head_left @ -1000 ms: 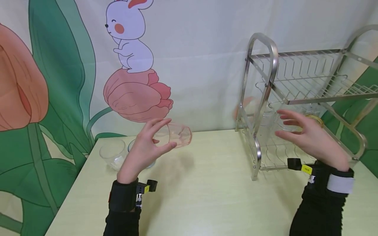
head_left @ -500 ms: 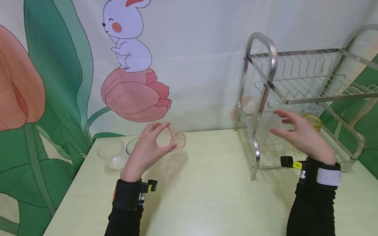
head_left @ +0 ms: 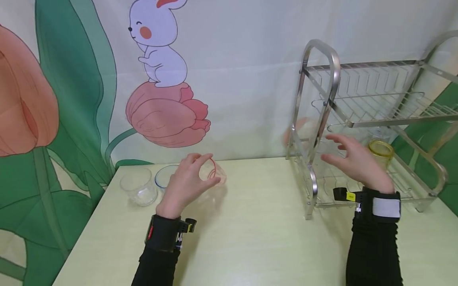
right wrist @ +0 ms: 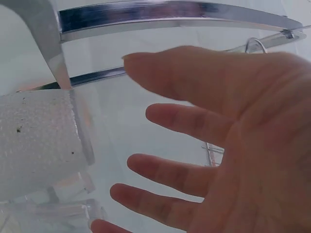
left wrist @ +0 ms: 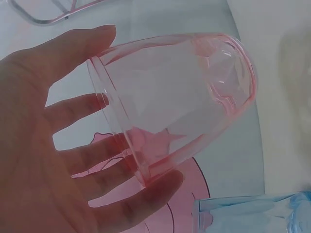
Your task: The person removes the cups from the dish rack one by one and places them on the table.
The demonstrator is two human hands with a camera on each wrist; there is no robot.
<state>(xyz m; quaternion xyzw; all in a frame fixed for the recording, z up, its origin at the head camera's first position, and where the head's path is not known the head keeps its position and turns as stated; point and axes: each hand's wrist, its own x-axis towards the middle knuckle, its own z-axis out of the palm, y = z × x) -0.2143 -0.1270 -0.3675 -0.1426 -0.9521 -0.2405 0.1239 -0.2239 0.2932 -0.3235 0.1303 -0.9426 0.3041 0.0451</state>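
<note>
My left hand (head_left: pixel 184 188) holds a pink-tinted clear glass (head_left: pixel 219 174) by its rim, thumb on one side and fingers on the other. In the left wrist view the glass (left wrist: pixel 170 92) lies tilted, its base pointing away from the palm. Close to that hand on the table are a blue-rimmed glass (head_left: pixel 163 176), partly hidden by it, and a clear glass (head_left: pixel 139 188). My right hand (head_left: pixel 352 163) is at the rack's lower tier with fingers spread and nothing in them. Beside its fingertips in the right wrist view is a textured clear glass (right wrist: pixel 39 141).
A two-tier metal dish rack (head_left: pixel 334 79) stands on the right of the pale table (head_left: pixel 257 230). Its lower tier bears a yellow glass (head_left: pixel 381 153) and other clear glasses, partly hidden by my right hand. A printed cloth (head_left: pixel 247 79) hangs behind.
My left hand has lowered slightly, and the pink glass has turned so its base points more away and down. My right hand has shifted left, uncovering the yellow glass.
</note>
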